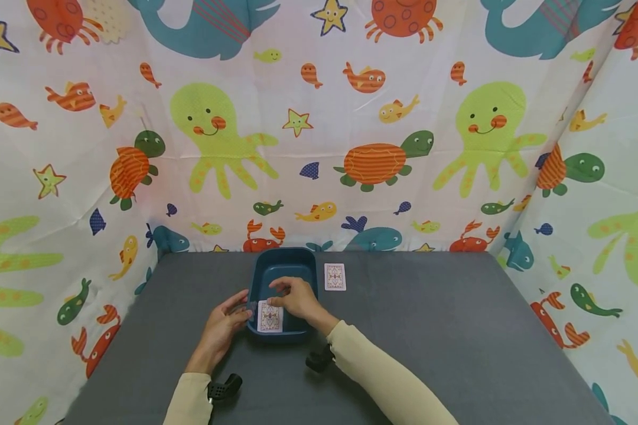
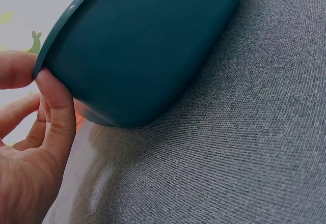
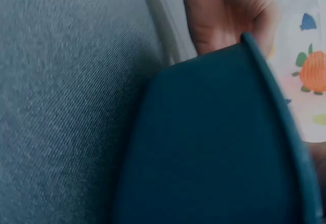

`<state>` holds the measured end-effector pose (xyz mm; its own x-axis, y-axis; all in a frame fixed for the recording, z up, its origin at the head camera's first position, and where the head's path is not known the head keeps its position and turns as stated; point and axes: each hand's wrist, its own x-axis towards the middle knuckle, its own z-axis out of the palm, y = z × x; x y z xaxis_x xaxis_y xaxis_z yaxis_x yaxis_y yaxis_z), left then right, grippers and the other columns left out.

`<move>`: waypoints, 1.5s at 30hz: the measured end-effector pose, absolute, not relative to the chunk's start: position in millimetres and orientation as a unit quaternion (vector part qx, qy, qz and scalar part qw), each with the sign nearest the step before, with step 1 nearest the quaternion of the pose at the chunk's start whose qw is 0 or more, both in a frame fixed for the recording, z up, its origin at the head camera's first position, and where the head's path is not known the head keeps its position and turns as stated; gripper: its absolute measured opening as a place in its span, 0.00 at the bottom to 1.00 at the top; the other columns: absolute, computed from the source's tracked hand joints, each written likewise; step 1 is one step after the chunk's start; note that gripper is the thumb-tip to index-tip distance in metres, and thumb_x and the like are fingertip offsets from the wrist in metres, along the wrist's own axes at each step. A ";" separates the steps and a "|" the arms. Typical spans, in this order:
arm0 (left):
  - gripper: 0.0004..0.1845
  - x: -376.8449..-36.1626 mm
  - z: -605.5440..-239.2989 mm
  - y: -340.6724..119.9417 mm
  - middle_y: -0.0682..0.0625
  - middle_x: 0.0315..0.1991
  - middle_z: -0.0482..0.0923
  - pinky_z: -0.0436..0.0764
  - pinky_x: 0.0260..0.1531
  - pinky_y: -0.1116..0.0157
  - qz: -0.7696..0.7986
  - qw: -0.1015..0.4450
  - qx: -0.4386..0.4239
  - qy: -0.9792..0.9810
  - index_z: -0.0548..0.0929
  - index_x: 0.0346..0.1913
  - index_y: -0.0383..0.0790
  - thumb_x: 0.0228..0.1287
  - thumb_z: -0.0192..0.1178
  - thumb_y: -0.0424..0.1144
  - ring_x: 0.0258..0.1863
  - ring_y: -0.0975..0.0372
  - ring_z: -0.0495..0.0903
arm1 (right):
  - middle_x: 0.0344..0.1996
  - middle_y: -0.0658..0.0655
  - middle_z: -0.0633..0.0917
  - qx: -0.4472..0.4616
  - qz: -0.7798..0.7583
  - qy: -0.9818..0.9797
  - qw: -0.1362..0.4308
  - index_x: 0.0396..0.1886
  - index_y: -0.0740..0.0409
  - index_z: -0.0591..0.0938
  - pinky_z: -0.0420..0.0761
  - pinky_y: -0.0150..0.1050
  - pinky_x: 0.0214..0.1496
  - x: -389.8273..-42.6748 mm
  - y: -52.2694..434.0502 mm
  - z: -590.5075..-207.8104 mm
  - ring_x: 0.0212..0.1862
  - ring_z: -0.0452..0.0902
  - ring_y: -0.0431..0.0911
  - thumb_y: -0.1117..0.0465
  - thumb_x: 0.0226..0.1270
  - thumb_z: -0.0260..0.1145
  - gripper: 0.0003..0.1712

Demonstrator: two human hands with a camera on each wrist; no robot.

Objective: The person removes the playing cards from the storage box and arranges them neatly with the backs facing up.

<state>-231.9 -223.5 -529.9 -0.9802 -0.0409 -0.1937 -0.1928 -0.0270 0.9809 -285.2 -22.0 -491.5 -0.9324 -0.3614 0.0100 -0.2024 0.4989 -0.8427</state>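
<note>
Card [image 1: 269, 318] inside teal tub [image 1: 282, 267]

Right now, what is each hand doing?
Left hand: holds the teal tray by its rim.
Right hand: pinches a playing card over the tray.

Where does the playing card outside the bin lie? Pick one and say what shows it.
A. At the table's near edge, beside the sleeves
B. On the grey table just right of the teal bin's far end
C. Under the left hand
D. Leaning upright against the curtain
B: in the head view the playing card lies flat on the grey table, just right of the teal bin and apart from it.
</note>
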 end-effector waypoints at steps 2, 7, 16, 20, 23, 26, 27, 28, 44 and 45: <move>0.29 -232.5 -529.6 -223.5 0.42 0.68 0.64 0.72 0.50 0.62 0.713 0.053 -0.084 0.694 0.68 0.71 0.43 0.68 0.56 0.30 0.54 0.58 0.70 | 0.49 0.59 0.84 -0.155 -0.463 0.868 0.089 0.52 0.52 0.85 0.79 0.40 0.45 -287.1 -23.7 -493.4 0.44 0.78 0.44 0.56 0.58 0.75 0.21; 0.29 -233.2 -528.9 -224.1 0.43 0.69 0.63 0.71 0.51 0.63 0.714 0.056 -0.082 0.693 0.67 0.72 0.44 0.69 0.55 0.30 0.56 0.57 0.68 | 0.48 0.59 0.84 -0.134 -0.445 0.879 0.106 0.53 0.52 0.85 0.80 0.43 0.45 -291.0 -27.1 -495.1 0.45 0.77 0.47 0.55 0.56 0.76 0.23; 0.29 -231.9 -527.6 -224.6 0.44 0.69 0.64 0.71 0.52 0.63 0.713 0.058 -0.085 0.693 0.67 0.72 0.45 0.69 0.56 0.31 0.56 0.57 0.69 | 0.40 0.55 0.84 -0.116 -0.415 0.894 0.122 0.51 0.50 0.86 0.77 0.38 0.38 -298.0 -30.0 -503.5 0.40 0.75 0.46 0.57 0.52 0.78 0.24; 0.29 -231.9 -527.9 -224.7 0.44 0.69 0.64 0.71 0.52 0.62 0.713 0.058 -0.086 0.694 0.67 0.72 0.45 0.69 0.56 0.31 0.56 0.57 0.70 | 0.34 0.52 0.82 -0.116 -0.404 0.899 0.121 0.50 0.51 0.86 0.73 0.35 0.35 -299.4 -30.9 -505.5 0.36 0.73 0.44 0.58 0.49 0.80 0.25; 0.29 -232.0 -528.7 -225.0 0.43 0.69 0.64 0.71 0.52 0.62 0.712 0.059 -0.086 0.694 0.67 0.72 0.45 0.69 0.56 0.30 0.56 0.57 0.70 | 0.30 0.50 0.82 -0.121 -0.388 0.906 0.114 0.49 0.52 0.87 0.72 0.34 0.33 -300.2 -31.3 -507.1 0.34 0.73 0.43 0.58 0.47 0.81 0.26; 0.29 -232.2 -529.7 -225.4 0.43 0.69 0.64 0.72 0.51 0.63 0.715 0.057 -0.085 0.692 0.68 0.71 0.44 0.68 0.56 0.30 0.55 0.57 0.70 | 0.28 0.50 0.84 -0.127 -0.366 0.916 0.107 0.49 0.53 0.87 0.73 0.36 0.36 -301.0 -32.3 -508.9 0.34 0.74 0.44 0.57 0.44 0.82 0.27; 0.29 -232.1 -529.7 -225.4 0.42 0.69 0.64 0.72 0.51 0.63 0.716 0.056 -0.084 0.691 0.68 0.71 0.44 0.68 0.56 0.30 0.55 0.58 0.71 | 0.28 0.51 0.85 -0.130 -0.358 0.919 0.104 0.49 0.53 0.87 0.74 0.37 0.37 -301.2 -32.7 -509.3 0.35 0.75 0.44 0.56 0.44 0.82 0.28; 0.29 -231.9 -529.6 -225.4 0.42 0.68 0.64 0.72 0.51 0.63 0.717 0.055 -0.084 0.690 0.68 0.71 0.44 0.68 0.56 0.29 0.54 0.58 0.71 | 0.29 0.51 0.86 -0.132 -0.351 0.922 0.101 0.48 0.53 0.87 0.76 0.38 0.40 -301.5 -33.2 -509.4 0.37 0.76 0.45 0.56 0.43 0.83 0.28; 0.29 -230.8 -529.8 -223.6 0.44 0.67 0.65 0.72 0.50 0.63 0.715 0.053 -0.089 0.691 0.69 0.71 0.44 0.67 0.57 0.30 0.55 0.57 0.69 | 0.28 0.51 0.80 -0.127 -0.389 0.909 0.081 0.37 0.56 0.84 0.72 0.36 0.32 -302.9 -34.4 -514.1 0.32 0.73 0.44 0.63 0.45 0.81 0.19; 0.29 -230.9 -530.0 -224.0 0.44 0.67 0.65 0.72 0.50 0.62 0.715 0.053 -0.086 0.692 0.68 0.71 0.43 0.67 0.57 0.30 0.54 0.58 0.69 | 0.27 0.51 0.80 -0.127 -0.400 0.904 0.079 0.37 0.56 0.83 0.71 0.35 0.30 -302.8 -34.3 -514.0 0.32 0.73 0.44 0.64 0.46 0.80 0.18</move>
<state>-230.9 -224.0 -530.0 -0.9796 -0.0439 -0.1963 -0.1948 -0.0368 0.9802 -302.8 -34.3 -514.0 -0.9553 -0.2928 -0.0417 -0.1662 0.6480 -0.7433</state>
